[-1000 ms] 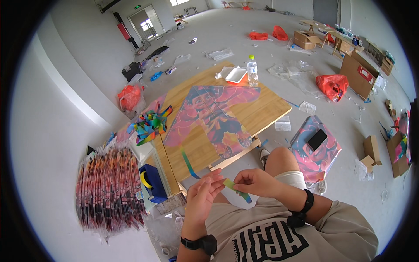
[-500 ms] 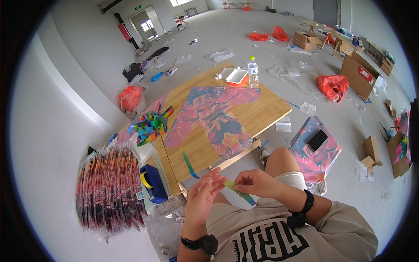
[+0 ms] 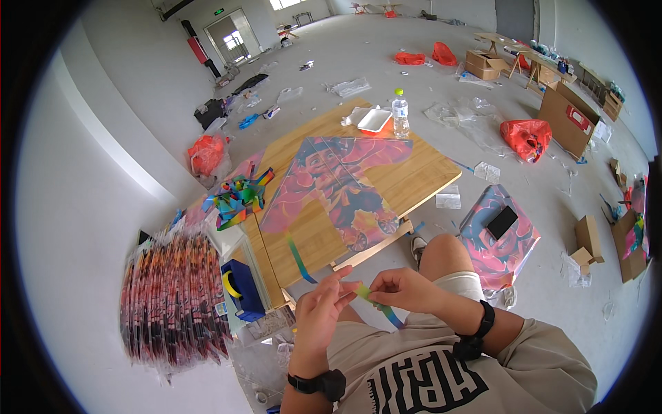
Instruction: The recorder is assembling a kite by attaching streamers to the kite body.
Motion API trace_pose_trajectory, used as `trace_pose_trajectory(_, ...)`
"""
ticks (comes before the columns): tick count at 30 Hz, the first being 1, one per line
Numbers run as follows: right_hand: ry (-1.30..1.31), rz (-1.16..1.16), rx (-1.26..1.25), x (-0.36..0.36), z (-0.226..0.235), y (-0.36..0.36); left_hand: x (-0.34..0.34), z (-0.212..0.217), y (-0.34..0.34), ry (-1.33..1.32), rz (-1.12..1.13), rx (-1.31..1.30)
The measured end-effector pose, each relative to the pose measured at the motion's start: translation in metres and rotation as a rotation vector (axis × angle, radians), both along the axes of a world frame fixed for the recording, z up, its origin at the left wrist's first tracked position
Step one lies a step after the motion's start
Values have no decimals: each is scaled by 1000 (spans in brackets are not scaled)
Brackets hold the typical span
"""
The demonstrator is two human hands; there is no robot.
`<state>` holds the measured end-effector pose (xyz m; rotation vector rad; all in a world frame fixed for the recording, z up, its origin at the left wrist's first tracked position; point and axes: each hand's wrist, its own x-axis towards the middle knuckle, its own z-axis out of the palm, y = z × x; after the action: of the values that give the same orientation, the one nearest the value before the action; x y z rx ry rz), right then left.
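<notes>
In my right hand [image 3: 400, 288] is a ribbon strip [image 3: 394, 317], shading from yellow-green to blue, pinched between thumb and fingers. Its yellow-green end points toward my left hand [image 3: 321, 310], whose fingers are stretched out and apart, the tips close to that end. Whether they touch it I cannot tell. Both hands are above my lap, at the table's near edge. Before them a pink and purple printed sheet with a cartoon figure [image 3: 338, 186] lies flat on the wooden table [image 3: 420, 172]. Another rainbow ribbon [image 3: 299, 259] trails from its near-left corner.
Left of the sheet lies a heap of rainbow ribbons [image 3: 238, 200]. A blue tape dispenser [image 3: 243, 290] stands beside many plastic-wrapped printed pieces [image 3: 176, 300]. A bottle [image 3: 400, 114] and white tray [image 3: 374, 121] stand at the far edge. A phone [image 3: 502, 222] rests on a printed-covered stool [image 3: 476, 207].
The ribbon in my right hand has shifted slightly, its blue lower end now curling and showing less. My left fingers have moved a little. The table things look unchanged.
</notes>
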<state>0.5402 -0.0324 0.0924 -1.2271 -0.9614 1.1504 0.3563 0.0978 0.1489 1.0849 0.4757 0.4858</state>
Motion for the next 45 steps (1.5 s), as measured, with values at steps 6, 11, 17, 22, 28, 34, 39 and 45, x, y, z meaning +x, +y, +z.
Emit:
trace_pose_trajectory(6, 3, 11, -11, 0, 0, 0, 0, -6, 5, -25, 23, -17)
trace_pose_trajectory(11, 5, 12, -15, 1, 0, 0, 2, -7, 6, -13, 27, -27)
trace_pose_trajectory(17, -32, 28, -26, 2, 1, -1, 0, -12, 8, -8, 28, -27)
trace_pose_trajectory(22, -12, 6, -13, 1, 1, 0, 1, -10, 8, -7, 18, -30)
trace_pose_trajectory(28, -19, 5, -22, 0, 3, 0, 1, -10, 8, -25, 18, -31)
trace_pose_trajectory(34, -14, 9, -17, 0, 4, 0, 1, -10, 8, -16, 27, -31)
trace_pose_trajectory(39, -3, 13, -15, 0, 1, 0, 2, -13, 9, -24, 32, -28)
trace_pose_trajectory(45, -2, 56, -15, 2, 3, 0, 1, -12, 10, -23, 35, -11)
